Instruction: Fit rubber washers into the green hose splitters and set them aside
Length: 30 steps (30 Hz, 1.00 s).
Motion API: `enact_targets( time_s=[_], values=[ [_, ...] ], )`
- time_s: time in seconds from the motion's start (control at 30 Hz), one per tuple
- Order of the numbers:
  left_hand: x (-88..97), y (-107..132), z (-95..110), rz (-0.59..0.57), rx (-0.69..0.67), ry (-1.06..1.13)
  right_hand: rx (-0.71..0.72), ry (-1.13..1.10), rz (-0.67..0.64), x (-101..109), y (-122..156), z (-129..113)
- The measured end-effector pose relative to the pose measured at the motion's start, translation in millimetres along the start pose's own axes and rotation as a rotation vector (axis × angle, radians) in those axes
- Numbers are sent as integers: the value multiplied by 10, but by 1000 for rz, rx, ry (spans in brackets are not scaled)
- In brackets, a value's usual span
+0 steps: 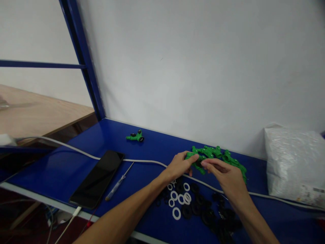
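Right of centre | my left hand [179,166] clamps a green branched plastic fitting [200,168] | my right hand [230,175] at it, hold: can't tell | slack left pinch could drop it among flat white rings [187,198]

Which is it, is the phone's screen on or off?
Off, it seems: the phone shows a plain black face with nothing lit. Whether it is asleep or powered down, I cannot tell.
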State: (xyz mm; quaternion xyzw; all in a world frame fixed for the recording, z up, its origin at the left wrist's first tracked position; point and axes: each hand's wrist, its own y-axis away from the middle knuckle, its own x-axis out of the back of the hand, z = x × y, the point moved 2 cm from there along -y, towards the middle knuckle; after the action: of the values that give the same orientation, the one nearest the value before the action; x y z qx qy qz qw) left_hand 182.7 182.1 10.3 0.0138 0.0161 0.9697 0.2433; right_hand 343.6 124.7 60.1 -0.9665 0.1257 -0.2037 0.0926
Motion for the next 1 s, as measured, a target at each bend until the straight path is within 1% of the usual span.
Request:
enact_targets(
  time_s=[0.07,0.2,0.47,0.57,0.67,0.8,1.0],
  values=[
    [-1,0,2,3,-3,2,-25,-4,3,0,-1,13],
    [-3,-1,-12,4,-4,-5,-9,-3,-6,-21,4,12],
    [2,11,2,32,-7,-40,86,35,-8,-71,10,30],
    [9,16,11,50,-29,-60,123,68,6,-80,29,52],
    [9,20,12,65,-49,-69,196,147,27,-84,61,43],
    [1,24,9,82,-73,-67,351,312,51,-98,99,-16],
    [0,29,2,111,-71,-107,407,356,59,-126,121,-66]
  ],
)
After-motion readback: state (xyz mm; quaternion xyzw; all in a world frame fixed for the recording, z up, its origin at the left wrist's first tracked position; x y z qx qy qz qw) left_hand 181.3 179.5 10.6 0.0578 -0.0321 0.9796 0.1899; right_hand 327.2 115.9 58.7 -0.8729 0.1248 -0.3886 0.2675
